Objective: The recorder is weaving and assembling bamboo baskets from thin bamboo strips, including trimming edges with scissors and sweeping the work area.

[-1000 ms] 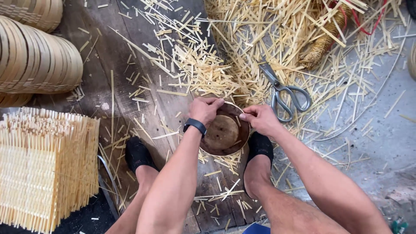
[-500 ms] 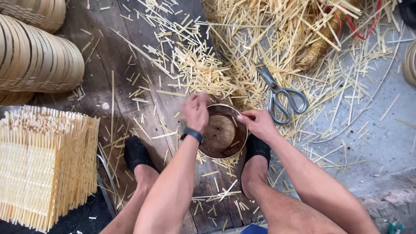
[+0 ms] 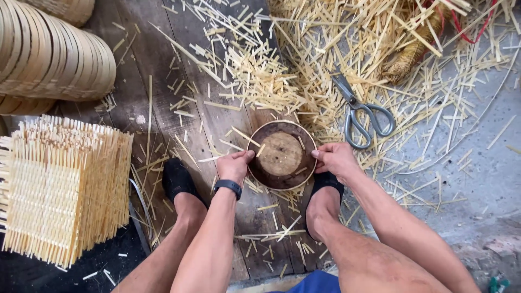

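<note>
A round dark wooden disc with a thin pale bamboo hoop around it [image 3: 282, 154] lies flat on the wooden boards between my feet. My left hand [image 3: 234, 165], with a black watch on its wrist, grips the disc's left rim. My right hand [image 3: 334, 158] grips the right rim. A few short bamboo slivers lie on top of the disc. Both feet wear black socks, one on each side below the disc.
Grey metal scissors [image 3: 361, 114] lie just up and right of the disc among a heap of bamboo offcuts [image 3: 347, 43]. A stack of woven bamboo mats [image 3: 59, 190] stands at the left. Nested bamboo hoops [image 3: 51, 57] lie at the top left.
The disc was held tilted between both hands; now it lies flat on the boards. My left hand slid from the top rim to the left side, my right to the right side.
</note>
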